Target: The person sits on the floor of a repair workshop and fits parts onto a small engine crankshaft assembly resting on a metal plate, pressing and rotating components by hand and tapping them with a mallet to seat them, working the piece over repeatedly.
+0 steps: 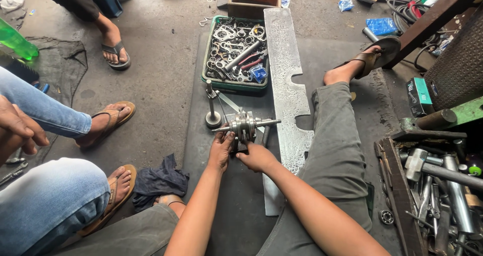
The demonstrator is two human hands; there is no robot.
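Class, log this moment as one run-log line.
left hand: gripping steel crankshaft assembly | right hand: steadying its base | behind: green tray of spanners

I am looking down at a silvery metal crankshaft assembly (245, 125), made of round steel flywheel webs with a slim shaft sticking out of each side. It is lying with its shafts roughly level, the right shaft pointing toward a long speckled metal plate (287, 85) and the shorter left one pointing toward an upright steel tool with a round base (212, 110). The webs are standing on edge on the dark rubber mat (236, 195), just below a green tray of wrenches (236, 52). The metal is looking clean and bright, with darker gaps showing between the webs. Its lower part is being hidden behind fingers.
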